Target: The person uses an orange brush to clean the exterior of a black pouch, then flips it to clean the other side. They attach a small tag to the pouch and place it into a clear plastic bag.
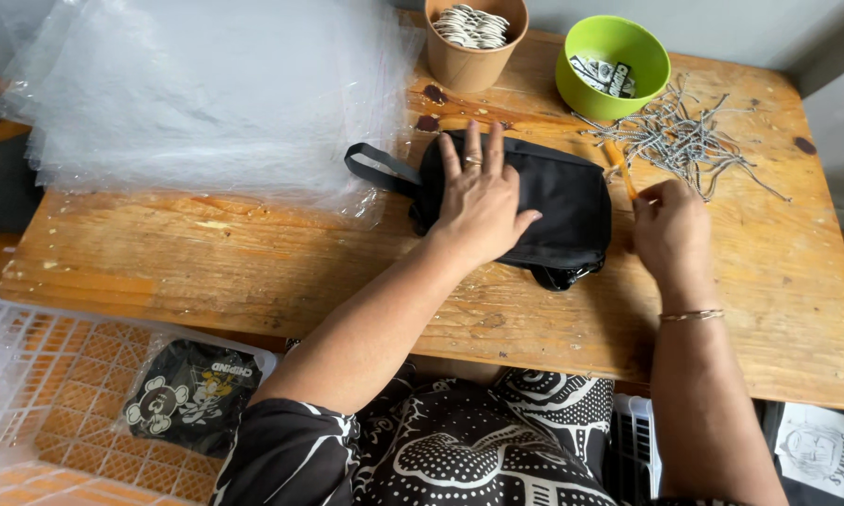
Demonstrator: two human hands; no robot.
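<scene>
On the wooden table [253, 272], left hand [478, 201] lies spread flat on black pouch [562, 201].

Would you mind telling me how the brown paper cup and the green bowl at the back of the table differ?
The brown paper cup is taller, narrower and tan; the green bowl is wider, lower and bright lime. The cup is heaped to its rim with small pale round pieces; the bowl holds only a few dark printed tags at its bottom. Both stand upright and open on the wooden table.

bright, even daylight | soft shadows | sharp focus | slight edge distortion
</scene>
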